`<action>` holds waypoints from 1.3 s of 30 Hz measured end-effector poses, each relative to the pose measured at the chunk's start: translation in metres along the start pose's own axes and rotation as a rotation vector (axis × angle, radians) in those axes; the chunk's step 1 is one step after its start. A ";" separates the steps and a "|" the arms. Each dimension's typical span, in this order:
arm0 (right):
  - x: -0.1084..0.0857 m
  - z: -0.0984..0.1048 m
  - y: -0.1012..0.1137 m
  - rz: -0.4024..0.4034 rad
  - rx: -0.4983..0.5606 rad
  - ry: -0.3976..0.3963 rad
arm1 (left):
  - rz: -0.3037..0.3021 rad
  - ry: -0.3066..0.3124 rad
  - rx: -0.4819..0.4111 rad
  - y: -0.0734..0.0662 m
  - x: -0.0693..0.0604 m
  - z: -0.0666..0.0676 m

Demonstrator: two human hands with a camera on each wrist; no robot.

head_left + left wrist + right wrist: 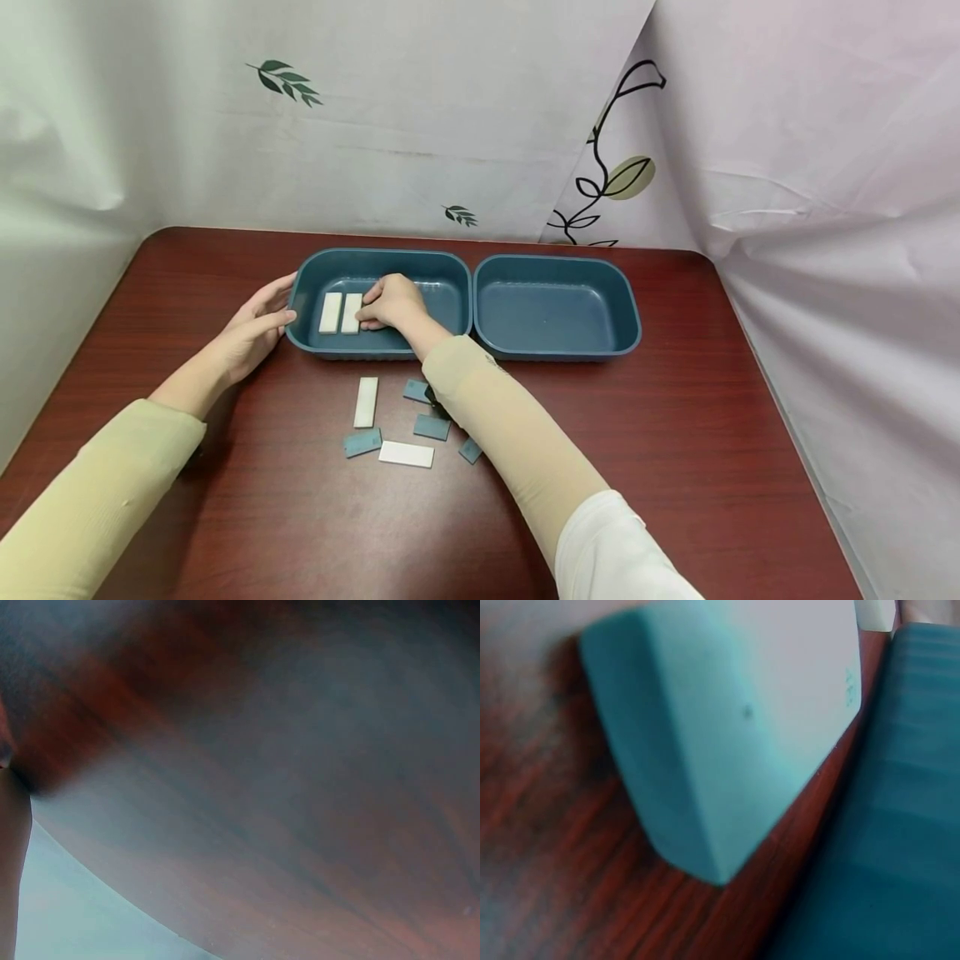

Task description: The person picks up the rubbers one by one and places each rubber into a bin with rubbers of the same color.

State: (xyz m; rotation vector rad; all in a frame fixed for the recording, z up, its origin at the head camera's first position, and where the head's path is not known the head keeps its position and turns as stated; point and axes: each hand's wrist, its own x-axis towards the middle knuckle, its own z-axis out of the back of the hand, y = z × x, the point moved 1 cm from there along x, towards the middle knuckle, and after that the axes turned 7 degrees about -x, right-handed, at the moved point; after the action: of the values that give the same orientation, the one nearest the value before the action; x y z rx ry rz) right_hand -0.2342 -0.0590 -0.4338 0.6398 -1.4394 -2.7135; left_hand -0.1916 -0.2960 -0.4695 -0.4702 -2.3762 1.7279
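Observation:
My right hand (393, 302) reaches into the left blue plastic bin (378, 354), its thumb and fingertips pinching the right edge of a white rectangular tile (351, 314). Just left of that tile lies another white tile (330, 313), upright in line with it. My left hand (253, 333) rests at the bin's left end, with straight fingers along the outer wall and the thumb at the rim. The left wrist view is blurred and shows mostly the dark red tabletop (225, 825).
In front of the bins lie white tiles (366, 402) and several blue-grey tiles (363, 442), some partly under the right forearm. A second blue bin (555, 351) adjoins the first. Close to the right wrist camera is a pale, blurred tile (727, 735), beside a bin wall (885, 810).

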 end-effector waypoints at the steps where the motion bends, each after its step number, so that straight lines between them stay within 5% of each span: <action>1: 0.000 0.000 0.000 0.003 0.004 0.002 | 0.000 0.000 0.000 0.000 0.000 0.000; 18: -0.021 0.027 -0.003 0.069 -0.021 0.063 | 0.000 0.004 0.001 -0.003 0.002 -0.001; 31: -0.049 0.066 -0.013 0.160 0.042 0.211 | 0.003 0.002 0.005 -0.003 0.000 -0.002; 39: -0.073 0.085 -0.017 0.204 -0.076 0.257 | -0.004 0.002 0.002 -0.002 -0.001 -0.003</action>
State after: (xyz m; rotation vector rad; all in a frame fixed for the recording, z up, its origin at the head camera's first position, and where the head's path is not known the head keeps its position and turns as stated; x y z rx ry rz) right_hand -0.1942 0.0323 -0.3797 0.7587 -1.2601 -2.4154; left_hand -0.1901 -0.2941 -0.4665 -0.4663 -2.3723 1.7261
